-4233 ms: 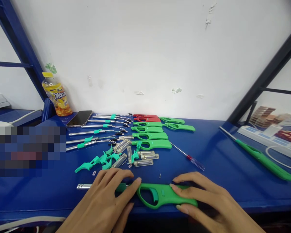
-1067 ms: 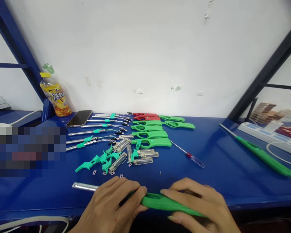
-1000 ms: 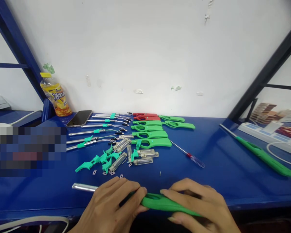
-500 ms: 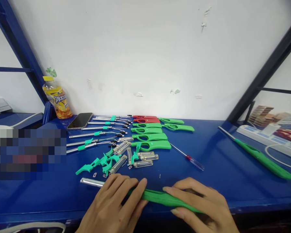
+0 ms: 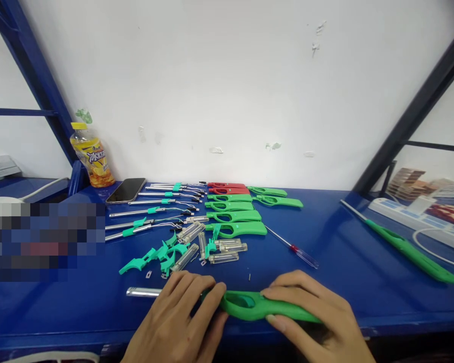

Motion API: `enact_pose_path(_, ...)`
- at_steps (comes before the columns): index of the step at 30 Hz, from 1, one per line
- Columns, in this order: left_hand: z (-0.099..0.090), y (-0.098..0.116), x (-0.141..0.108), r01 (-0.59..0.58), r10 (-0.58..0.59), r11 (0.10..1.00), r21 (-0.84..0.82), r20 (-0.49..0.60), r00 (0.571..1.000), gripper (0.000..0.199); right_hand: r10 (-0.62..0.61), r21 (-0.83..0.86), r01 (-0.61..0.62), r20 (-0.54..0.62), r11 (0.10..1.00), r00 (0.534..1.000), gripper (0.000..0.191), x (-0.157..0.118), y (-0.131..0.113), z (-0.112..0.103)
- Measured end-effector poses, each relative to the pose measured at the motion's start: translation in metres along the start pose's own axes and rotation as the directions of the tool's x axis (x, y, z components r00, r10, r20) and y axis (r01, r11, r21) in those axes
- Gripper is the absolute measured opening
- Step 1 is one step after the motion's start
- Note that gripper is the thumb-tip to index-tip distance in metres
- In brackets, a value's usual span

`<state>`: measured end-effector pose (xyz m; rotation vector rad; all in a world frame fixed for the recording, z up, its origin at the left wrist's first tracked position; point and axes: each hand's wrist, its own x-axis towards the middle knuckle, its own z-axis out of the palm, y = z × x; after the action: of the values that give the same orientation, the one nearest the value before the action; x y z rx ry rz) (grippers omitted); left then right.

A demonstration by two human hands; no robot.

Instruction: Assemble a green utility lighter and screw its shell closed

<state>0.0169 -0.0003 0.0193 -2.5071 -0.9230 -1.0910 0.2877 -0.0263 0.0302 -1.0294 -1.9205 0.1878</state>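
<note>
A green long-necked lighter lies crosswise at the table's front edge, its metal tube pointing left. My left hand is closed round its front part, where the tube meets the green body. The fingers of my right hand grip the handle end. Between the hands the oval trigger opening shows. Just beyond lie teal plastic parts, clear fuel tanks and a tiny pin. Green shells and red shells are stacked in rows behind, beside metal tubes with wires.
A screwdriver lies right of the shells. Farther right are another green lighter and a white power strip. A phone and a drink bottle stand back left, near the white wall.
The green lighter has been rolled in my hands, so its trigger opening now shows more fully. Both hands keep hold of it. The view has shifted slightly.
</note>
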Motion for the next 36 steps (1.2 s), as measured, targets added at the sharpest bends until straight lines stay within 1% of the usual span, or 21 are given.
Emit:
enact_pose_path(5,0.001,0.004,0.003,-0.037,0.037,0.999,0.009,0.009,0.999,0.033,-0.009,-0.064,0.014,0.078,0.998,0.997,0.015,0.0,0.0,-0.001)
enact_pose_path(10,0.001,0.003,0.007,-0.1,0.1,0.994,0.034,-0.009,0.995,0.034,-0.053,-0.145,0.071,0.127,0.987,0.991,0.018,0.004,-0.003,-0.001)
enact_pose_path(14,-0.001,0.002,0.008,-0.123,0.123,0.991,0.044,0.001,0.992,0.034,-0.045,-0.187,0.079,0.175,0.979,0.984,0.018,0.005,-0.003,0.0)
enact_pose_path(16,-0.002,0.004,0.008,-0.107,0.108,0.994,0.029,-0.018,0.994,0.033,-0.041,-0.179,0.067,0.148,0.982,0.988,0.019,0.004,-0.002,0.0)
enact_pose_path(17,-0.003,0.004,0.007,-0.099,0.099,0.995,0.016,-0.021,0.995,0.033,-0.026,-0.165,0.045,0.115,0.985,0.993,0.019,0.003,-0.002,0.0)
enact_pose_path(19,-0.002,0.005,0.007,-0.095,0.095,0.995,-0.013,-0.013,0.995,0.03,0.031,-0.117,-0.03,0.01,0.993,0.999,0.02,0.0,-0.001,0.0)
enact_pose_path(22,-0.001,0.003,0.006,-0.114,0.114,0.993,-0.037,-0.017,0.993,0.028,0.147,-0.038,-0.153,-0.137,0.987,0.98,0.024,-0.003,0.001,-0.002)
enact_pose_path(23,-0.001,0.002,0.005,-0.118,0.117,0.993,-0.033,-0.024,0.993,0.027,0.176,-0.022,-0.182,-0.169,0.983,0.97,0.025,-0.004,0.001,-0.003)
enact_pose_path(25,-0.002,0.0,0.005,-0.121,0.12,0.993,-0.015,-0.034,0.992,0.029,0.218,-0.01,-0.224,-0.188,0.975,0.958,0.024,-0.004,0.002,-0.004)
enact_pose_path(27,-0.004,-0.002,0.004,-0.124,0.124,0.992,0.002,-0.002,0.992,0.038,0.24,-0.011,-0.246,-0.172,0.969,0.955,0.02,-0.004,0.003,-0.004)
enact_pose_path(30,-0.006,-0.005,0.003,-0.133,0.13,0.991,0.023,0.078,0.988,0.063,0.262,-0.016,-0.266,-0.119,0.964,0.958,0.019,-0.004,0.006,-0.001)
enact_pose_path(31,-0.005,-0.005,0.003,-0.132,0.129,0.991,0.032,0.094,0.987,0.068,0.268,-0.021,-0.271,-0.102,0.962,0.958,0.019,-0.004,0.008,-0.001)
enact_pose_path(33,-0.004,-0.007,0.002,-0.121,0.117,0.992,0.045,0.094,0.989,0.07,0.273,-0.04,-0.276,-0.066,0.96,0.96,0.021,-0.005,0.011,0.0)
enact_pose_path(36,-0.001,-0.007,0.0,-0.068,0.062,0.996,0.063,0.096,0.993,0.066,0.228,-0.097,-0.227,0.001,0.969,0.974,0.023,-0.005,0.012,0.0)
